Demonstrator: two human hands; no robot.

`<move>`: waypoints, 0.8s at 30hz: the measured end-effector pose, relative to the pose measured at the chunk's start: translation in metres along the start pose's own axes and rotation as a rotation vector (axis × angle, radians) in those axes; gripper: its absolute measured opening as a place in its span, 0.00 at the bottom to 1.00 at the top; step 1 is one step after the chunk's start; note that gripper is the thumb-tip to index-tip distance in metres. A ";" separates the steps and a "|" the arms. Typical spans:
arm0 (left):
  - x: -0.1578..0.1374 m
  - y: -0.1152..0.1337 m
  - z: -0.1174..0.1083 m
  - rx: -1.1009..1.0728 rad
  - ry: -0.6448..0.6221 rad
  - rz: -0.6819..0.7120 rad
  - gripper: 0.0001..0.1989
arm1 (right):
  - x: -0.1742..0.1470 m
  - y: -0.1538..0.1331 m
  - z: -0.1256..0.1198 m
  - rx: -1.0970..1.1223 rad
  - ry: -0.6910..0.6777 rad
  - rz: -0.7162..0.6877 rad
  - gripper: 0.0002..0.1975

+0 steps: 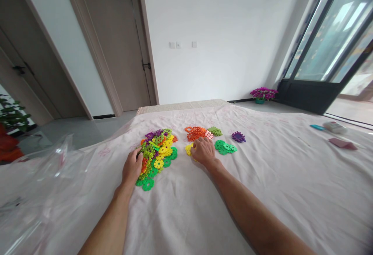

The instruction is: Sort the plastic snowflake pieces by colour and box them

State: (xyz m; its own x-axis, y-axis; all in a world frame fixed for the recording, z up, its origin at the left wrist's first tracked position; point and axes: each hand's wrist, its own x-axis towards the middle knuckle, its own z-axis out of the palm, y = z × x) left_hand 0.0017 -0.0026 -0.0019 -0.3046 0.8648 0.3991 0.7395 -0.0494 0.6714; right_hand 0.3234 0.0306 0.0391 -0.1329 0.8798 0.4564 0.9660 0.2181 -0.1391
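A heaped pile of plastic snowflake discs (159, 152) in green, yellow, orange, purple and lime lies on the cloth. My left hand (133, 165) rests against the pile's left side, thumb and fingers apart, some fingertips hidden. Over a few yellow snowflake discs (189, 149) my right hand (204, 150) is closed, fingers bunched downward; its fingertips are partly hidden. Just beyond it sits a cluster of orange discs (196, 132), with a pinkish-red disc (208, 134) at its edge. Green discs (224, 147), lime discs (215, 131) and a purple disc (238, 136) lie in separate groups to the right.
A pale patterned cloth (276, 169) covers the surface. Clear plastic wrapping (43, 185) spreads at the left. Near the right edge are a blue item (317, 127), a white packet (335, 127), a pink cloth (342, 143) and a thin stick (304, 141).
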 end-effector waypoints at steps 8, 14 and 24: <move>-0.001 0.001 0.000 0.015 0.003 0.031 0.22 | -0.003 -0.006 0.000 0.072 0.027 -0.082 0.09; -0.007 0.019 -0.002 0.138 -0.017 0.209 0.22 | -0.005 -0.009 0.001 0.138 -0.004 -0.174 0.09; -0.032 0.070 0.013 0.225 -0.154 0.447 0.21 | -0.006 -0.011 -0.002 0.210 0.036 -0.251 0.09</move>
State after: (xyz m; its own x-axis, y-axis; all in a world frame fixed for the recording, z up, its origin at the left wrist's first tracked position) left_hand 0.0709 -0.0277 0.0243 0.1499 0.8482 0.5081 0.8930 -0.3367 0.2986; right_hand 0.3142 0.0221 0.0392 -0.3496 0.7730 0.5294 0.8366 0.5119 -0.1951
